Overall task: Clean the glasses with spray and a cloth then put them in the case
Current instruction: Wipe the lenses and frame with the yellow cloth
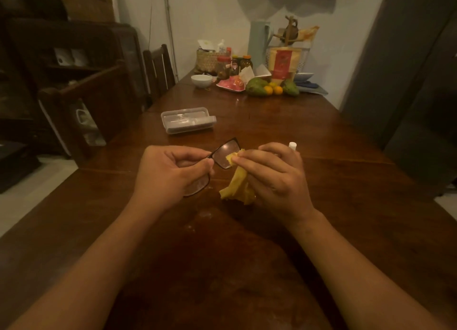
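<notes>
Dark-framed glasses [223, 151] are held above the wooden table [346, 206], tilted, with one lens up and the other partly behind my left hand [170, 171]. That hand pinches the frame near the bridge. My right hand [274, 174] pinches a yellow cloth [238, 186] against the upper lens, and the rest of the cloth hangs down. A white spray bottle top [292, 145] shows just behind my right hand. The clear plastic case [188, 120] lies closed on the table beyond the hands.
At the far end of the table are a white bowl [201, 80], jars, a basket, a pink tray and fruit [257, 87]. Wooden chairs [158, 70] stand along the left side. A grey cabinet [408, 82] is at the right.
</notes>
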